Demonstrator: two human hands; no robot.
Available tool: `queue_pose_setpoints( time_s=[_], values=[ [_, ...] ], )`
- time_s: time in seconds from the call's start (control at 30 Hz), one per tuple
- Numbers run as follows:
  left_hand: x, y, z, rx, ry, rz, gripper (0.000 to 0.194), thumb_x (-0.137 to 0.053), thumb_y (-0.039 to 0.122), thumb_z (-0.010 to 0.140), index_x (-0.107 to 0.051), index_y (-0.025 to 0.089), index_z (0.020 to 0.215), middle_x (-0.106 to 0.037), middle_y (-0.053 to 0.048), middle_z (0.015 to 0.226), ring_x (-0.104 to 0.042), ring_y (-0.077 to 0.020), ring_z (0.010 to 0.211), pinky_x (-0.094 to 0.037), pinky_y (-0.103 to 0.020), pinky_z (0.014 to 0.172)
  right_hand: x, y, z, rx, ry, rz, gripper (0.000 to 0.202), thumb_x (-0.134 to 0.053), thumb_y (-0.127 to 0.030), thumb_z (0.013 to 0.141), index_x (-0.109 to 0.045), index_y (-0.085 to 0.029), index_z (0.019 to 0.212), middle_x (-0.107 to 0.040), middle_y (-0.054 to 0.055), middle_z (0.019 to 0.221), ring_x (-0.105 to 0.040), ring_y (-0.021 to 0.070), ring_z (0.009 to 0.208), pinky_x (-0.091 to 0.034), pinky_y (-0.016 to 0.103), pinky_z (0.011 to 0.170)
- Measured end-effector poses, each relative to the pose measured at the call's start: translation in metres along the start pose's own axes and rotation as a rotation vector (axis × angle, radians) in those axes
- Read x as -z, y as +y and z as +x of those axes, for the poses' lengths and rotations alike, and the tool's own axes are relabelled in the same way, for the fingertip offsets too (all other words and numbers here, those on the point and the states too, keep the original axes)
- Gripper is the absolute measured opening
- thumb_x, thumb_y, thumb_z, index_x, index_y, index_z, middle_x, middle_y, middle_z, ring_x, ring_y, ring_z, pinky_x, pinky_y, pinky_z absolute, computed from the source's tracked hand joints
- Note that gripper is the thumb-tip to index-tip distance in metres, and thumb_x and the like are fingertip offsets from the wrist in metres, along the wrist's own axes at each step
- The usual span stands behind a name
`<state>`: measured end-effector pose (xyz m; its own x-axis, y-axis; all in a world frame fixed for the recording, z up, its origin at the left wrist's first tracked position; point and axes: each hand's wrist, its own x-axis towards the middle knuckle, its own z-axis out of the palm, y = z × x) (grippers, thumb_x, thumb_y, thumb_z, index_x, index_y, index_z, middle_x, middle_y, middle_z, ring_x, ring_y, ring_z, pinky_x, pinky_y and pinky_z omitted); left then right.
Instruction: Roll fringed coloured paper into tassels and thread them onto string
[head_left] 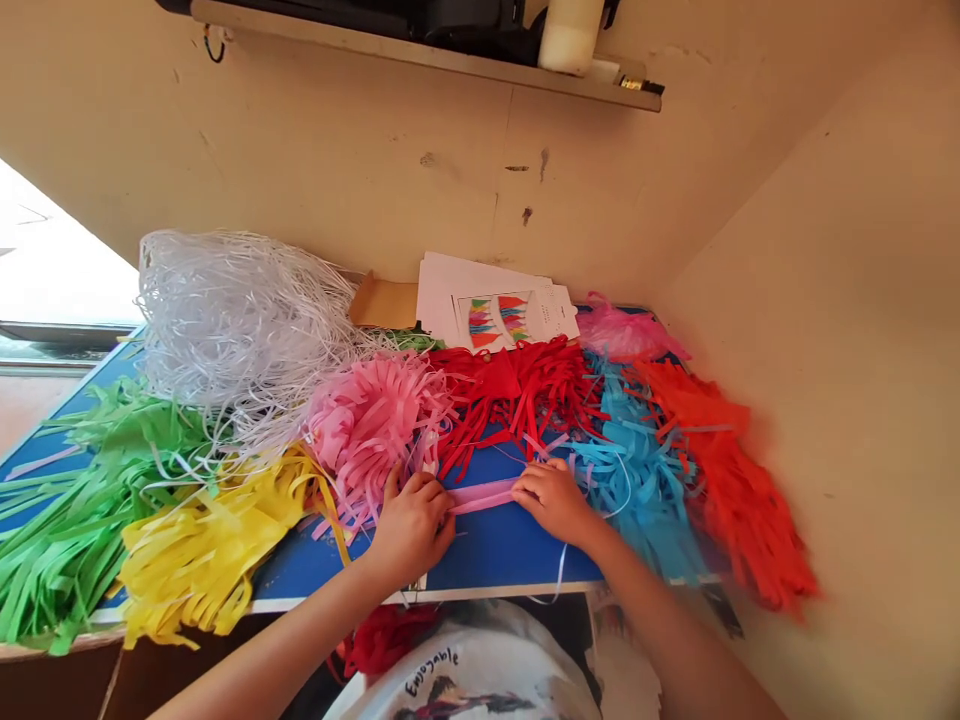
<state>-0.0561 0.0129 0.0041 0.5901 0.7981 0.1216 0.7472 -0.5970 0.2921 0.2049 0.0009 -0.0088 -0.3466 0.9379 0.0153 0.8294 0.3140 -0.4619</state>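
Note:
A folded lilac tassel strip (484,496), which looks like thin paper, stretches flat between my two hands over the blue table. My left hand (420,518) closes on its left end, fingers curled over it beside the pink fringe. At the other end, my right hand (553,496) pinches the strip with bent fingers. Loose lilac fringes stick out beyond both hands. Just behind lie pink fringed tassels (379,420) and red fringed tassels (525,385). Thin white string (561,572) hangs over the table edge below my right hand.
Green (127,470) and yellow fringes (217,540) lie left, below a heap of white string (240,310). Blue (637,470) and orange-red fringes (750,490) lie right. Printed cards (495,290) and a pink plastic bag (626,330) sit behind. A shelf (420,55) juts from the wall.

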Motion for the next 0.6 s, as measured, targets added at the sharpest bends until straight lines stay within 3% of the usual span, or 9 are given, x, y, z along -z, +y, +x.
queue_pose_setpoints(
  time_s=[0.1, 0.2, 0.43, 0.6],
  values=[
    [-0.005, -0.002, 0.002, 0.017, -0.010, -0.001, 0.023, -0.051, 0.032, 0.094, -0.068, 0.021, 0.083, -0.068, -0.004, 0.084, -0.057, -0.0250, 0.094, -0.027, -0.056, 0.102, 0.001, -0.006, 0.007, -0.095, 0.017, -0.050, 0.018, -0.058, -0.026, 0.093, -0.067, -0.022, 0.077, -0.071, -0.002, 0.078, -0.063, 0.0145, 0.078, -0.028, 0.032, 0.080],
    [-0.010, -0.002, 0.008, 0.024, -0.024, 0.037, 0.030, -0.045, 0.028, 0.096, -0.068, 0.020, 0.078, -0.068, -0.005, 0.079, -0.057, -0.0247, 0.089, -0.032, -0.052, 0.094, -0.002, -0.010, 0.012, -0.133, 0.043, -0.094, 0.019, -0.057, -0.022, 0.090, -0.064, -0.020, 0.072, -0.071, 0.000, 0.074, -0.061, 0.0148, 0.074, -0.027, 0.032, 0.078],
    [-0.008, 0.001, 0.023, 0.014, -0.054, 0.067, 0.033, -0.049, 0.026, 0.093, -0.067, 0.016, 0.066, -0.067, -0.009, 0.070, -0.058, -0.0255, 0.081, -0.035, -0.049, 0.088, -0.010, -0.009, 0.015, -0.133, 0.068, -0.152, 0.019, -0.059, -0.020, 0.083, -0.059, -0.019, 0.065, -0.068, 0.000, 0.068, -0.058, 0.0144, 0.068, -0.027, 0.031, 0.075],
    [0.001, -0.002, 0.022, 0.029, -0.053, -0.011, 0.025, -0.064, 0.043, 0.085, -0.069, 0.021, 0.074, -0.069, -0.004, 0.075, -0.059, -0.0252, 0.084, -0.036, -0.044, 0.084, -0.009, -0.006, 0.008, -0.079, 0.095, -0.138, 0.020, -0.059, -0.023, 0.087, -0.060, -0.020, 0.068, -0.067, -0.001, 0.069, -0.059, 0.0155, 0.072, -0.029, 0.033, 0.080]
  ],
)
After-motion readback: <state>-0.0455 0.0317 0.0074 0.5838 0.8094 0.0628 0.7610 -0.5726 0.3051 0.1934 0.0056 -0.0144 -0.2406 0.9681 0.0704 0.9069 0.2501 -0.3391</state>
